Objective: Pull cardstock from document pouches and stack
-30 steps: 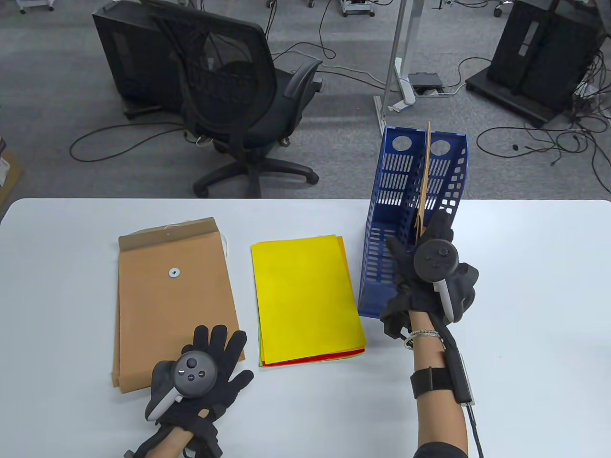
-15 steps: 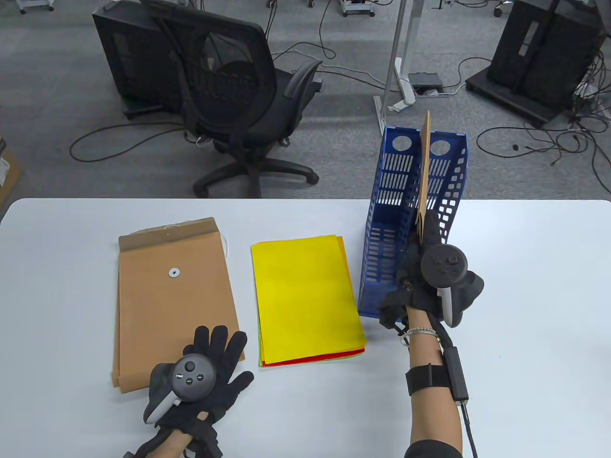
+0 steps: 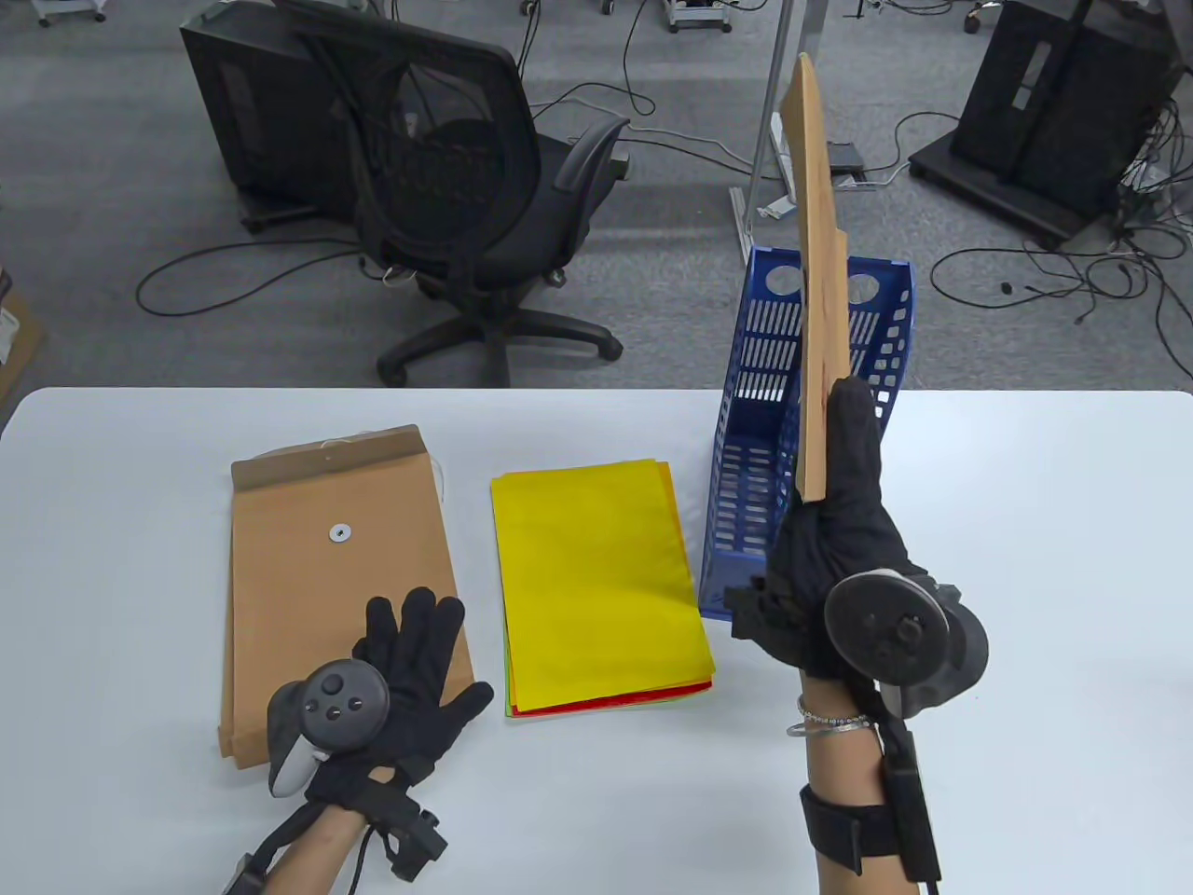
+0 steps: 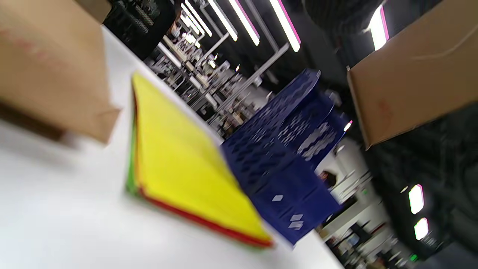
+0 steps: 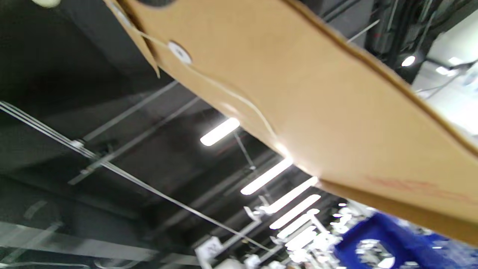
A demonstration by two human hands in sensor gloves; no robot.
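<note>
My right hand grips a brown document pouch by its lower end and holds it upright in the air above the blue file holder. The pouch fills the right wrist view, showing its string and button clasp. A stack of cardstock with a yellow sheet on top lies mid-table, also seen in the left wrist view. My left hand rests with spread fingers on the near corner of a pile of brown pouches lying flat at the left.
The blue file holder stands upright at the table's far edge. An office chair and cables are on the floor behind the table.
My right hand has lifted the brown pouch up out of the blue file holder and drawn back toward me. My left hand has shifted slightly left on the flat pouches.
</note>
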